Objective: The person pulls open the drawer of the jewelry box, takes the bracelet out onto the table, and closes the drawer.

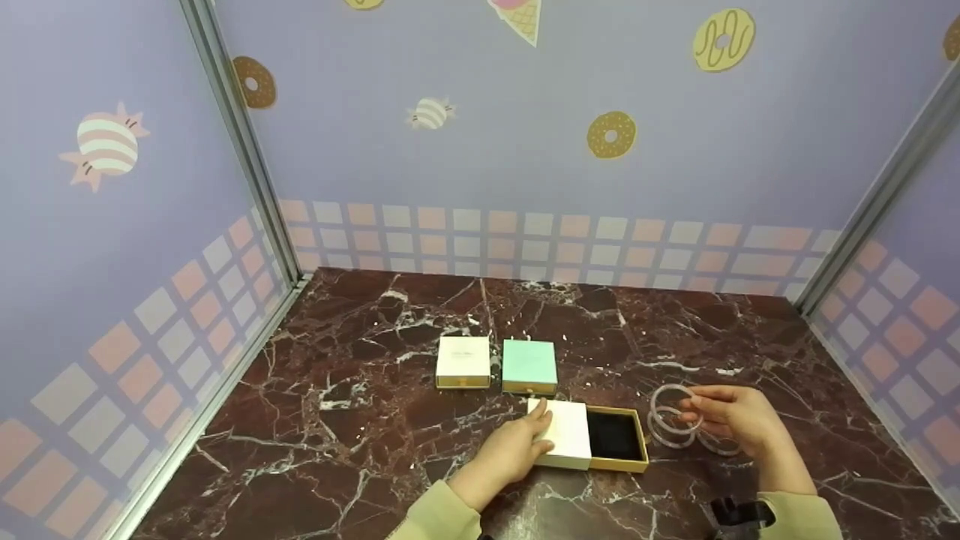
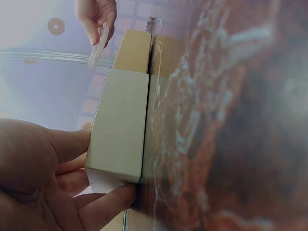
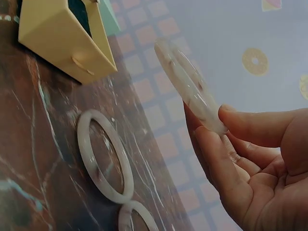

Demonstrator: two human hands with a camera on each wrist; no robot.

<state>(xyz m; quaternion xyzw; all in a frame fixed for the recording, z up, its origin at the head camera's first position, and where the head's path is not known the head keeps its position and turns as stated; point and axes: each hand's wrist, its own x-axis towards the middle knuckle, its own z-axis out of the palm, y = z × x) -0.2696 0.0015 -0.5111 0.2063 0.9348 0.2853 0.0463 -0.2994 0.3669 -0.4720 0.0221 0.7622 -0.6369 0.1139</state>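
Note:
My left hand (image 1: 512, 448) grips the closed end of a white sliding gift box (image 1: 566, 431), thumb on one side and fingers around the other. The box's yellow drawer (image 1: 634, 463) is pulled out to the right and shows a black lining (image 1: 615, 433). To the right of the drawer, my right hand (image 1: 739, 420) pinches a pale translucent bangle (image 3: 187, 86) between thumb and fingers, raised above the table. Below it, another bangle (image 3: 103, 159) lies on the table, with a further bangle (image 3: 137, 216) touching its edge.
Behind the open box stand a cream box (image 1: 463, 362) and a mint-green box (image 1: 529, 366), side by side and closed. The dark red marble table (image 1: 360, 435) is bounded by lilac patterned walls (image 1: 480, 165) at the back and both sides.

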